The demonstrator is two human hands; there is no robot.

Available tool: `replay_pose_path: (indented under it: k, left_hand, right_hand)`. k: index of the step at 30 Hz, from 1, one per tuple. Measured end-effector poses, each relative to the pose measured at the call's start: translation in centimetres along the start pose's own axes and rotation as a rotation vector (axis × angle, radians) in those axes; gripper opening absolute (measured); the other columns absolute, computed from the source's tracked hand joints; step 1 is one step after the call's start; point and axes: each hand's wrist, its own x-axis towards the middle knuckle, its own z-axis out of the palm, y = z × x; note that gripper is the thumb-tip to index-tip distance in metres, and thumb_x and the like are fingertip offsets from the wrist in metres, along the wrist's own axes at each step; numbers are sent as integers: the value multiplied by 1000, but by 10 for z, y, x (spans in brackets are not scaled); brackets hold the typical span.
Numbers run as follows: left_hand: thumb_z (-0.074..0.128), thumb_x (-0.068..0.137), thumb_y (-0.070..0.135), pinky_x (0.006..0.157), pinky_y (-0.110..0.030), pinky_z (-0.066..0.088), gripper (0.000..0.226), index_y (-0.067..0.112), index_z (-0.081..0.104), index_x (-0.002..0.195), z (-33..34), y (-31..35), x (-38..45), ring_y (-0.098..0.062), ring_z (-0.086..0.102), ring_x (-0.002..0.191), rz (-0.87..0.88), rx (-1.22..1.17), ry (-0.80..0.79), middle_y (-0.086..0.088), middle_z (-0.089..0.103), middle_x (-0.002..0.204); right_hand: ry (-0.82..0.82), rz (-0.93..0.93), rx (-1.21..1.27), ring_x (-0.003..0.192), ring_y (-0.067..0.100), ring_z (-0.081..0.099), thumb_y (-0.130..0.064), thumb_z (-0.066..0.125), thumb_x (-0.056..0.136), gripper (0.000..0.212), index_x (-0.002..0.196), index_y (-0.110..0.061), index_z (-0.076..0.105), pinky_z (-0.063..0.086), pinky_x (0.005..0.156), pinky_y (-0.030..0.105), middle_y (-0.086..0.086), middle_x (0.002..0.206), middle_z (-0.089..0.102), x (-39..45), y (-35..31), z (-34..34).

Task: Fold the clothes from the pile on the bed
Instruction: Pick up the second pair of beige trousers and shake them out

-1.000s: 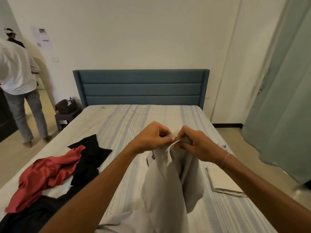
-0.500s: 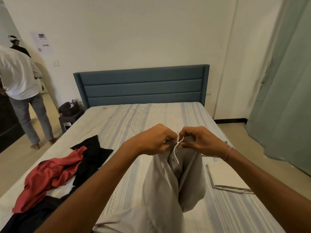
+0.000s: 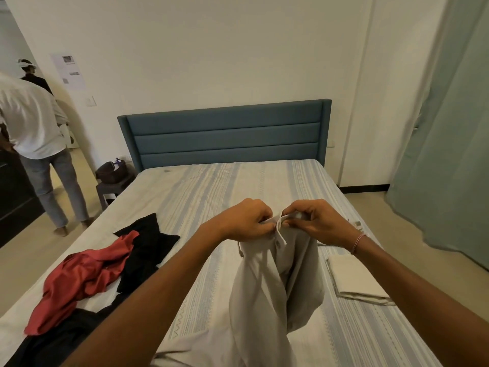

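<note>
I held a pale grey garment up over the striped bed, its top edge pinched between both hands. My left hand gripped the waistband edge with curled fingers, and my right hand pinched the same edge just beside it, the two nearly touching. A button showed on the placket below my fingers. The cloth hung down from my grip in long folds, and its lower part lay on the sheet near me.

To my left on the bed lay the pile: a red garment crumpled over black clothes. To my right, a folded cream piece rested flat near the bed's edge.

Beyond the bed stood the blue padded headboard. Another person in a white shirt stood at the far left with their back to me, and a green curtain hung on the right.
</note>
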Motion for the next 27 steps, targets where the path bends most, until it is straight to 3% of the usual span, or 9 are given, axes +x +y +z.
replay_pose_path:
  k: [5, 7, 9, 13, 16, 18, 21, 24, 27]
  left_hand:
    - [58, 100, 29, 65, -22, 44, 35, 1, 69, 81, 10, -5, 6, -12, 50, 63, -37, -66, 59, -15, 63, 76]
    - [58, 99, 29, 63, -21, 43, 33, 9, 66, 75, 17, -8, 7, -11, 50, 62, -80, -80, 92, -8, 60, 72]
    - [59, 98, 28, 60, -23, 41, 34, 9, 63, 69, 21, -12, 7, -13, 49, 62, -123, -140, 122, -8, 60, 70]
    - [58, 100, 31, 68, -21, 47, 33, 4, 75, 90, 22, -11, 7, -22, 62, 81, -159, -212, 57, -11, 70, 91]
    - [54, 103, 33, 68, -22, 46, 34, 7, 73, 94, 20, -13, 3, -17, 57, 79, -170, -270, -5, 2, 64, 83]
    - [54, 103, 30, 66, -25, 55, 29, 8, 71, 96, 17, -17, 1, -18, 63, 78, -222, -346, -91, 2, 65, 83]
    - [56, 102, 16, 75, -38, 63, 22, 7, 69, 118, 14, -20, -2, -29, 73, 91, -303, -455, -233, -12, 73, 105]
    - [59, 99, 8, 78, -40, 63, 26, 5, 67, 123, 16, -20, -4, -31, 73, 94, -335, -481, -225, -17, 72, 108]
    - [60, 98, 3, 72, -34, 63, 19, 1, 71, 113, 20, -16, -4, -24, 71, 79, -378, -508, -161, -16, 72, 94]
  right_hand:
    - [208, 59, -124, 92, 3, 61, -36, 69, 90, 14, 103, -31, 65, 54, 77, 18, -14, 99, 63, -10, 5, 19]
    - [287, 160, -34, 93, 4, 63, -53, 60, 89, 27, 101, -29, 66, 56, 77, 16, -13, 101, 64, -22, -4, 28]
    - [239, 275, 186, 90, 8, 69, -58, 56, 88, 39, 102, -24, 72, 59, 75, 22, -11, 95, 71, -32, -16, 40]
    - [285, 244, 201, 81, 15, 74, -32, 69, 93, 19, 100, -15, 76, 63, 74, 32, -4, 86, 74, -44, -21, 65]
    - [373, 291, 295, 79, 18, 76, -17, 71, 92, 13, 93, -5, 73, 64, 73, 37, 5, 82, 74, -43, -20, 67]
    - [370, 295, 278, 77, 14, 76, -18, 74, 89, 13, 91, -6, 72, 64, 72, 33, 3, 82, 75, -44, -24, 67]
    - [339, 317, 249, 75, 13, 75, -22, 76, 87, 11, 84, -13, 70, 64, 73, 34, 2, 79, 75, -46, -27, 70]
    - [295, 322, 186, 75, 15, 74, -30, 74, 88, 13, 84, -18, 72, 63, 73, 37, -2, 78, 75, -46, -29, 75]
    - [220, 273, 136, 78, 12, 72, -33, 68, 93, 18, 93, -17, 76, 62, 74, 34, -7, 84, 75, -47, -36, 83]
